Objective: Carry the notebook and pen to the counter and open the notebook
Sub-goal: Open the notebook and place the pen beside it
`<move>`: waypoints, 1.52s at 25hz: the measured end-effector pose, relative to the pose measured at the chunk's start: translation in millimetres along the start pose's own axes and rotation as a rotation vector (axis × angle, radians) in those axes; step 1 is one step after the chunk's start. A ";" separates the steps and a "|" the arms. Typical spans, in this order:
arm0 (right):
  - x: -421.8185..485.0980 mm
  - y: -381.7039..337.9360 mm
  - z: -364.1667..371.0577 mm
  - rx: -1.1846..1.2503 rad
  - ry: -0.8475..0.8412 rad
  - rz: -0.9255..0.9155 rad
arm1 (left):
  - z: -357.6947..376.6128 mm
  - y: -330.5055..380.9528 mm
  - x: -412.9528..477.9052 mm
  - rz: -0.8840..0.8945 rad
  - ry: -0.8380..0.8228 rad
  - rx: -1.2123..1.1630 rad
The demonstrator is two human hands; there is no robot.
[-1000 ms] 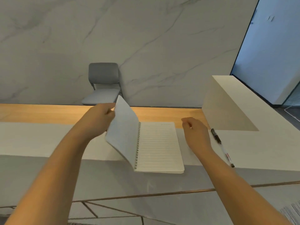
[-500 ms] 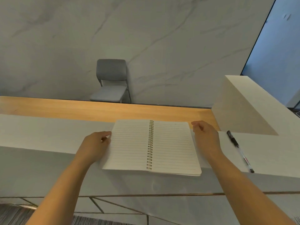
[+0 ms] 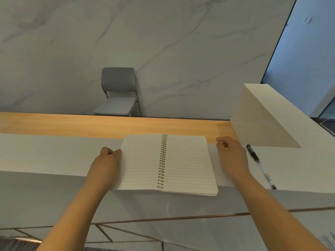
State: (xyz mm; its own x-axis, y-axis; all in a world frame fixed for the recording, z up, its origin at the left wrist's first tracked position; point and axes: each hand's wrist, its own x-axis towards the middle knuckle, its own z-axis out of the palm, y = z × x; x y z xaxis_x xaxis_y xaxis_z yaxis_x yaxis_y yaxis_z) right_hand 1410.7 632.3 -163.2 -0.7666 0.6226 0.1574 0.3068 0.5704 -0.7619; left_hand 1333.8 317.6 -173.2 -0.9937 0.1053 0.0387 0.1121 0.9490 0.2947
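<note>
Notebook, spiral-bound, white lined pages, brass-coloured wire coil (image 3: 167, 163) — lying open and flat on the white counter top (image 3: 54, 154), both pages facing up, its near edge slightly overhanging the counter's near edge. Pages blank apart from the ruling.

Left hand (image 3: 106, 164) — resting at the left edge of the left page, fingers curled loosely, fingertips touching the paper edge; whether it pinches the page cannot be told.

Right hand (image 3: 232, 156) — on the counter just right of the notebook, fingers curled inward in a loose fist, holding nothing, not touching the page.

Pen, clear barrel with black grip and cap (image 3: 260, 165) — lying on the counter to the right of the right hand, apart from it, angled from far-left to near-right.

Wooden ledge, light orange-brown (image 3: 90, 125) — running along the far side of the counter.

Chair, grey upholstered, metal legs (image 3: 118, 92) — beyond the ledge, against the grey-veined marble wall (image 3: 163, 42).
</note>
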 end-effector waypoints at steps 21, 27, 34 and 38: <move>2.6 20.9 -34.6 -0.352 -0.035 -0.020 | -13.6 95.7 19.3 0.004 -0.096 -1.078; -13.1 -2.0 14.8 -0.307 -0.113 -0.079 | -23.1 61.3 16.8 -0.036 -0.018 -1.065; -5.4 4.4 19.6 -0.325 -0.097 -0.034 | -27.5 19.4 6.6 -0.100 0.024 -1.098; -6.9 3.9 19.7 -0.298 -0.100 -0.028 | -26.5 0.2 6.0 -0.131 0.060 -1.034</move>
State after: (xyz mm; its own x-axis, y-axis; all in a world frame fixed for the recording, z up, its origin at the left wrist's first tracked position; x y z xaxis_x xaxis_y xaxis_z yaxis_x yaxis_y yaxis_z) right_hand 1406.0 619.7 -179.7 -0.8240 0.5572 0.1021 0.4254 0.7277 -0.5380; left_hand 1328.0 310.5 -147.6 -0.9997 -0.0219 -0.0139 -0.0186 0.2315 0.9726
